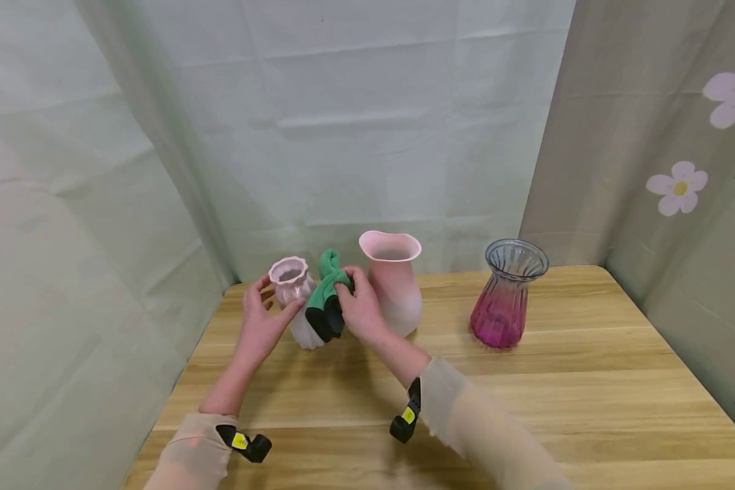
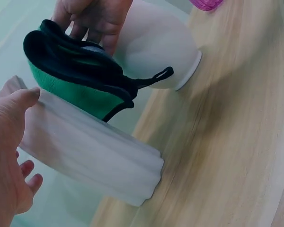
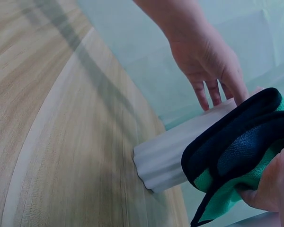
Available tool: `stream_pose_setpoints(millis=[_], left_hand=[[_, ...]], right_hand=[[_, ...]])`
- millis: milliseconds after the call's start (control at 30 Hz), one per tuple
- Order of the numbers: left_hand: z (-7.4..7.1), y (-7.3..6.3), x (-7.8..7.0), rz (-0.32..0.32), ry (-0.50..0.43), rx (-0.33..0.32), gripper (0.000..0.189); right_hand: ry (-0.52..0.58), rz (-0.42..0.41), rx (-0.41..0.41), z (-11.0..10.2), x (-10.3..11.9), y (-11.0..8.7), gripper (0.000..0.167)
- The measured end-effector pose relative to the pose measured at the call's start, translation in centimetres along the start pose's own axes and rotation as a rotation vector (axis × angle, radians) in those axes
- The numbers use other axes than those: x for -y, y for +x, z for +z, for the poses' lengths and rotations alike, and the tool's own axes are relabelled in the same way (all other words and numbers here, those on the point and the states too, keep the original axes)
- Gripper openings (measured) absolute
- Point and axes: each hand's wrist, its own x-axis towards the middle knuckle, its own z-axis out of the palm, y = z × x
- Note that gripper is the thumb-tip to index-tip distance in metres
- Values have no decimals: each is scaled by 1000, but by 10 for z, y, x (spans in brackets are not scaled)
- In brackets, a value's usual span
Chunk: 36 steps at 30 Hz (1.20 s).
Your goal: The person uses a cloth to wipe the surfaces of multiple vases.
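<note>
A small ruffled-rim vase (image 1: pixel 295 291), pale pink and white, stands at the left of the table. My left hand (image 1: pixel 262 328) holds it near the top, thumb on one side and fingers on the other. Beside it, my right hand (image 1: pixel 364 310) pinches a bunched green cloth (image 1: pixel 328 291) with black edging, against or very near the vase's right side. A hanging loop (image 2: pixel 156 78) on the cloth shows in the left wrist view. In the right wrist view, the folded cloth (image 3: pixel 241 151) hides part of the vase (image 3: pixel 165 153).
A taller pink-to-white vase (image 1: pixel 398 292) with a flared mouth stands just behind the right hand. Farther right is a ribbed glass vase (image 1: pixel 503 306), magenta below and grey-blue above. The wooden table (image 1: pixel 588 388) meets hanging curtains (image 1: pixel 380 122) at the back and sides.
</note>
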Motion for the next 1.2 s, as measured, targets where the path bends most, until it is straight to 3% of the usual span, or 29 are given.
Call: stream_pose_setpoints(millis=[300, 667, 800, 1000, 1200], left_hand=[[8, 0, -3, -15, -12, -50, 87], [8, -2, -7, -43, 39, -63, 85], [5, -1, -6, -22, 39, -56, 83], [-6, 5, -3, 42, 23, 40, 73], [-25, 15, 7, 151, 37, 268, 59]], right_hand=[[3, 14, -4, 2, 0, -1, 20], [31, 14, -1, 2, 0, -2, 19], [19, 17, -4, 2, 2, -3, 18], [4, -2, -9, 2, 3, -3, 18], [19, 6, 0, 2, 3, -4, 18]])
